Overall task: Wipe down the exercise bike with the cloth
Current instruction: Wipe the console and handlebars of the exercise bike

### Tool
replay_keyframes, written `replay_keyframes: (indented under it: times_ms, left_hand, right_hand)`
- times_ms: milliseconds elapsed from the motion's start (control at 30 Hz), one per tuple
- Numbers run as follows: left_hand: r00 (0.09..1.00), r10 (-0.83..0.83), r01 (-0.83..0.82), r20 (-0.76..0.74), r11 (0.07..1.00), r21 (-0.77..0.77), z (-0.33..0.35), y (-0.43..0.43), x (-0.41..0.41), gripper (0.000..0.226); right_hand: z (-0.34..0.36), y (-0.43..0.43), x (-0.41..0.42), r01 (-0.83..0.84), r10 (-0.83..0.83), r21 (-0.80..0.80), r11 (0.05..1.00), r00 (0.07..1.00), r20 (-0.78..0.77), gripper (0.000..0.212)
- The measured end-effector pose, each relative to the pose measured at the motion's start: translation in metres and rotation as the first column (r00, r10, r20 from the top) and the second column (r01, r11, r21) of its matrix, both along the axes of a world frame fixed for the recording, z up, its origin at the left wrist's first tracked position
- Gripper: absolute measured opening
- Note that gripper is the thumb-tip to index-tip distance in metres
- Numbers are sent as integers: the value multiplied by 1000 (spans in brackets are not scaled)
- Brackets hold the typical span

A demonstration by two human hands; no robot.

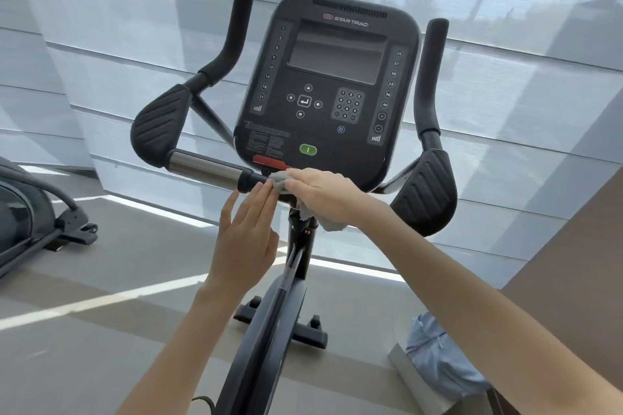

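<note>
We're at the exercise bike, standing behind the handlebar, console tilted up in front of us; the cloth, small and grey, sits on the handlebar's centre clamp just under the console's red stop strip, bunched under our right hand with a tail hanging below the wrist; right hand lies palm-down over it, fingers close together and curled over the wad, pressing it on the bar rather than pinching; left hand is flat and open, fingers straight and side by side, tips touching the cloth's left edge and the black collar of the bar, holding nothing; judgement: the step is wiping the centre bar section, much of the bike probably left to do; to do it well we'd keep the palm pressure even and wrap the cloth round the tube so the underside gets wiped too; sweep outward along the chrome sleeve toward the left elbow pad, then mirror to the right elbow pad; the left hand could steady the bar or tuck the loose edge; risk: knuckles bumping the stop strip or the green button; the ribbed pads will likely need a firmer rub into the grooves.
</note>
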State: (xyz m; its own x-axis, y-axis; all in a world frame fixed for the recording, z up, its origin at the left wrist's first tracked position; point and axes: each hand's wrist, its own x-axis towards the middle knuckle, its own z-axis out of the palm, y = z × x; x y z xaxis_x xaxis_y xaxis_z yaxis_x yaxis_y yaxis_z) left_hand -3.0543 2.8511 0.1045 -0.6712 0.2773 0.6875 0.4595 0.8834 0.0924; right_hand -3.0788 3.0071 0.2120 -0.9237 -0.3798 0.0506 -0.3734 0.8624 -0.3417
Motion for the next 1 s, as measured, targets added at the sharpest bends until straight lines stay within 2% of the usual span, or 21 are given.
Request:
replay_keyframes:
  times_ms: [200,433,567,667,833,1000]
  left_hand:
    - [1000,20,-20,4,999,-31,-2,-8,1,68]
    - [999,47,-47,-6,997,-55,2,-15,2,67]
    - [998,65,-65,-3,995,-77,3,-19,2,64]
    - [997,79,-79,5,996,-46,0,-24,3,62]
    - [990,138,-139,35,989,46,-6,-32,9,64]
    - [987,154,-158,52,985,73,-3,-36,15,65]
  right_hand:
    - [-9,13,1,-31,35,77,997,998,-52,41]
    - [-14,65,32,102,-31,302,948,972,-233,39]
    - [-25,37,30,77,84,365,928,911,-404,49]
    - [-34,4,14,52,163,418,907,871,-463,51]
    - [-39,-44,-15,74,209,462,884,821,-531,57]
    - [-48,-46,-10,160,196,451,878,739,-644,55]
